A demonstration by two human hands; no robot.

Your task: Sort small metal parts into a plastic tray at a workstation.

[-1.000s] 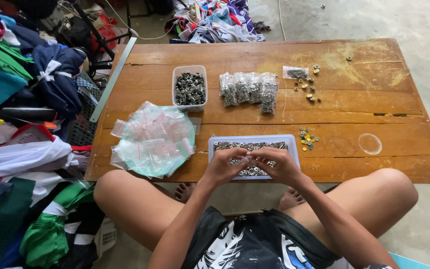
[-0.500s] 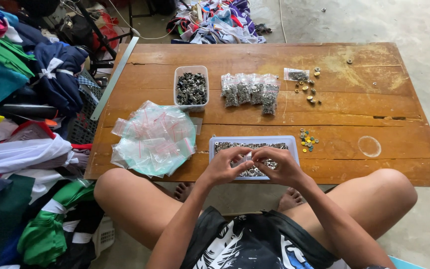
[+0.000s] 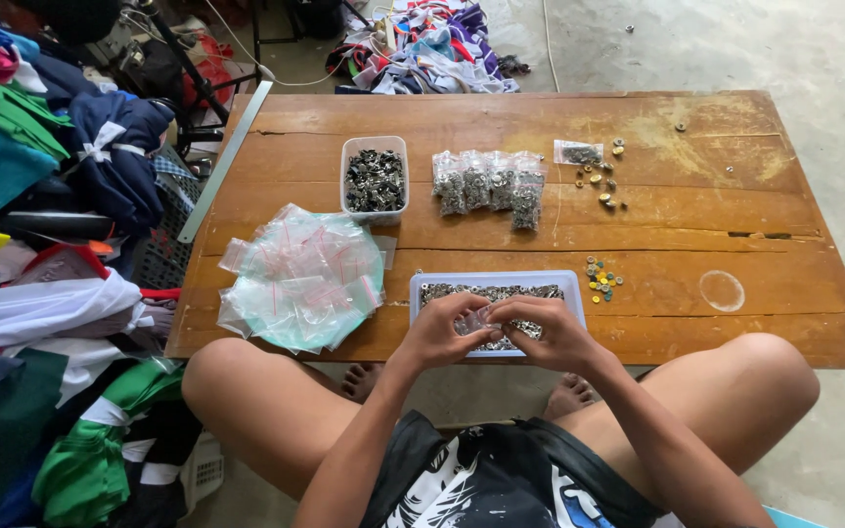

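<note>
So there's a big worn wooden table (image 3: 501,127), a pile of clear zip bags with red strips (image 3: 303,279) on its left, then a shallow light-blue tray of small metal pieces (image 3: 571,286) at the near edge. Over that tray, the left hand (image 3: 439,332) and right hand (image 3: 552,332) both pinch one small clear plastic bag (image 3: 475,321) with their fingers.

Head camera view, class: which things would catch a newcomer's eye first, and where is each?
Both hands, left hand and right hand, meet over a blue tray of small metal parts at the wooden table's near edge, pinching a small clear bag. A heap of empty zip bags lies left of the tray, with bright clothes piled beyond.
</note>
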